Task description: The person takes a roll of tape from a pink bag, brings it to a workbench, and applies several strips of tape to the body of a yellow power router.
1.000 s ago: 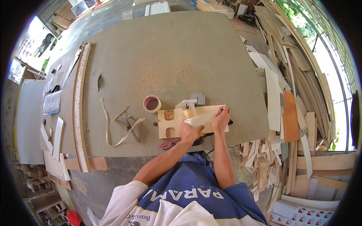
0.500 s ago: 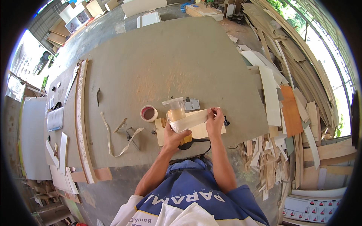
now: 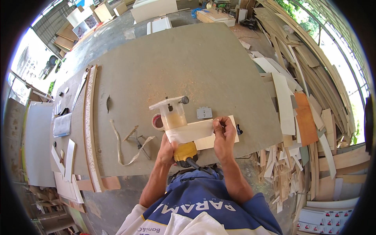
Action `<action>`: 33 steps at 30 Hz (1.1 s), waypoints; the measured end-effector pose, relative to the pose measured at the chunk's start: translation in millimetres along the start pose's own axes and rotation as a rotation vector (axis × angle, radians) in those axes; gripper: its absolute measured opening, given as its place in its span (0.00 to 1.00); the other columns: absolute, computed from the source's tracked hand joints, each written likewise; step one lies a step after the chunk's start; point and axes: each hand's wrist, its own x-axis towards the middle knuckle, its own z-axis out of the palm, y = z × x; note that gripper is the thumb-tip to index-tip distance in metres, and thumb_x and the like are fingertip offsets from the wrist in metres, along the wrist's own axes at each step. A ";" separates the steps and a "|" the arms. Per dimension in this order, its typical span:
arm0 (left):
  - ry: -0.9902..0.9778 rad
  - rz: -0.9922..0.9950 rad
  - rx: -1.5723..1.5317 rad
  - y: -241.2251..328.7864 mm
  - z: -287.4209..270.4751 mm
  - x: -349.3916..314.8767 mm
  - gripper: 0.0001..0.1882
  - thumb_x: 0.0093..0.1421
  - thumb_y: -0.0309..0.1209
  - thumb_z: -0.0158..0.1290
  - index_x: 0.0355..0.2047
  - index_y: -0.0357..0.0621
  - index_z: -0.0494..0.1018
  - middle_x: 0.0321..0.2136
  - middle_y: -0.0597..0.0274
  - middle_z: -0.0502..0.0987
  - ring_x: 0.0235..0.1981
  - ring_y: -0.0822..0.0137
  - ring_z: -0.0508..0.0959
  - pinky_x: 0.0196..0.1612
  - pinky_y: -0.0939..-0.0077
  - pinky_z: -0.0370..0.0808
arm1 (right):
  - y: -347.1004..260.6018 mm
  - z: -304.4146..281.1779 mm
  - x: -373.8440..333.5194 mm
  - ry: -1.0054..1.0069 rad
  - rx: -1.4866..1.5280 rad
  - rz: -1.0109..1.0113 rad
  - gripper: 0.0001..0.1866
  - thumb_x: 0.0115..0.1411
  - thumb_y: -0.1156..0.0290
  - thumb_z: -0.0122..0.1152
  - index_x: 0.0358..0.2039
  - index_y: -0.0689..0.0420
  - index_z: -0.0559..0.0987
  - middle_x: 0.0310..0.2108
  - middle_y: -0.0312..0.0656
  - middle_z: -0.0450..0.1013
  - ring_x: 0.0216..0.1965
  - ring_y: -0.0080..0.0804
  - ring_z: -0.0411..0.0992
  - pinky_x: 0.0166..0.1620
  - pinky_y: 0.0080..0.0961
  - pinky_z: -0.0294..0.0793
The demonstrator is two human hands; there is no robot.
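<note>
My left hand point(image 3: 167, 149) is wrapped round the body of a trim router point(image 3: 185, 152), lifted on its side with its clear base pointing away and its yellow and black end toward me. A wide cream strip of tape point(image 3: 194, 132) goes round the router's middle. Its free length stretches right to my right hand point(image 3: 224, 135), which pinches the end between thumb and fingers. Beneath lies a pale wooden board point(image 3: 206, 143), partly hidden by the strip and router. Behind the router base, a tape roll point(image 3: 157, 122) is half covered.
A grey metal plate point(image 3: 204, 113) lies beyond the strip. Left on the large table point(image 3: 219, 70) are a curled strip point(image 3: 116, 137), a clamp-like metal tool point(image 3: 140, 143) and a long speckled batten point(image 3: 89, 125). Wood offcuts point(image 3: 280, 156) pile up at the right. The router's cord runs toward me.
The router has been raised and tipped, so its yellow body now shows more and its base covers part of the tape roll. Both hands still hold router and strip.
</note>
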 end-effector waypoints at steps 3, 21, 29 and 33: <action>0.114 -0.057 0.035 7.5 11.1 -5.0 0.38 0.50 0.34 0.68 0.59 0.31 0.66 0.44 0.50 0.79 0.43 0.61 0.82 0.45 0.64 0.82 | -10.1 5.9 -3.6 0.010 0.036 -0.051 0.10 0.71 0.66 0.62 0.40 0.59 0.75 0.31 0.29 0.71 0.33 0.16 0.65 0.39 0.16 0.67; -0.348 0.179 -0.154 23.0 18.8 -6.4 0.55 0.39 0.36 0.68 0.65 0.33 0.54 0.40 0.42 0.78 0.34 0.50 0.84 0.35 0.55 0.84 | -34.3 52.8 -32.7 -0.306 0.398 0.435 0.11 0.68 0.64 0.66 0.39 0.59 0.77 0.28 0.32 0.74 0.21 0.11 0.66 0.16 0.12 0.64; -0.243 0.144 -0.195 30.4 26.7 -10.7 0.55 0.38 0.38 0.68 0.65 0.33 0.55 0.39 0.44 0.78 0.31 0.51 0.84 0.33 0.58 0.84 | -15.6 65.3 -37.4 -0.202 0.226 0.153 0.10 0.67 0.66 0.67 0.37 0.61 0.78 0.27 0.31 0.73 0.20 0.13 0.63 0.21 0.15 0.63; -0.184 0.179 -0.219 25.3 28.9 -15.2 0.55 0.37 0.39 0.68 0.65 0.34 0.56 0.37 0.44 0.78 0.29 0.51 0.83 0.33 0.60 0.84 | -25.4 56.3 -38.1 -0.113 0.199 0.135 0.06 0.68 0.71 0.65 0.37 0.59 0.77 0.31 0.30 0.73 0.33 0.15 0.68 0.38 0.18 0.69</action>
